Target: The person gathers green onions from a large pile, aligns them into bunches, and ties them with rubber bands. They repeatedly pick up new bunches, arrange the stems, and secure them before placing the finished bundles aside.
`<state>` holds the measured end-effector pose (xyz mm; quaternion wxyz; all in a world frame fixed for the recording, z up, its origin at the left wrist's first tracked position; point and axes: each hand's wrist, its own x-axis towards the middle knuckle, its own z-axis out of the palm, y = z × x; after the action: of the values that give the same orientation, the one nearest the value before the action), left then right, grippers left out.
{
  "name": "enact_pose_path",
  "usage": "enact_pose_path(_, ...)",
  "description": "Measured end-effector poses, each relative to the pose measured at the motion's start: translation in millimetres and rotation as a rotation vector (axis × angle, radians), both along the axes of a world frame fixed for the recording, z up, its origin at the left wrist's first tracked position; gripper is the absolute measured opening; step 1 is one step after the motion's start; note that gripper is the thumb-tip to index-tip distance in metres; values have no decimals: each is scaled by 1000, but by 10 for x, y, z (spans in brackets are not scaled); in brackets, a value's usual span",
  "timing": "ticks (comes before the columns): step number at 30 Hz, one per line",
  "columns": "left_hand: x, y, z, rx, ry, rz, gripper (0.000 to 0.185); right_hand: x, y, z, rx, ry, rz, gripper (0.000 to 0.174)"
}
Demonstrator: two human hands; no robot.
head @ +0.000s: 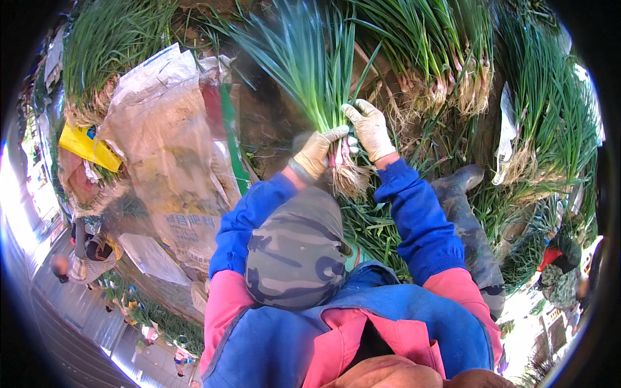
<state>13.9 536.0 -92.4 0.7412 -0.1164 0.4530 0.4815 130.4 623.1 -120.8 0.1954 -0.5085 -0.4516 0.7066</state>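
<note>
Before me, a bunch of green garlic plants [310, 63] stands with its leaves pointing away and its pinkish stems and pale roots [351, 179] toward me. My left hand [318, 150], in a cream glove, is closed around the stems just above the roots. On the other side, my right hand [371, 126], gloved alike, has its fingertips against the stalks at the bunch's right edge. Whether those fingers pinch a leaf is unclear. Loose leaves and trimmings [373, 223] lie below the bunch.
More garlic plants lie in heaps at upper right [427, 53], far right [548, 97] and upper left [116, 43]. A woven plastic sack [165, 126] bearing print spreads at left. My knee in camouflage trousers [296, 252] rises below my hands. Other people [563, 276] are at the edges.
</note>
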Motion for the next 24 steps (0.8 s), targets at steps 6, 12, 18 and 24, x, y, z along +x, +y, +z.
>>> enact_pose_path(6, -165, -60, -198, 46, -190, 57, 16, 372, -72, 378, -456, 672, -387, 15)
enact_pose_path(12, -289, -148, 10, 291, -263, 160, 27, 1328, 12, 63, 264, -303, 1011, 18)
enact_pose_path(18, -223, -40, -29, 246, -203, 140, 34, 822, 616, -152, 623, -429, 217, 31)
enact_pose_path(24, -132, -38, -194, 239, -223, 213, 34, 701, 794, -495, 502, -802, 390, 30)
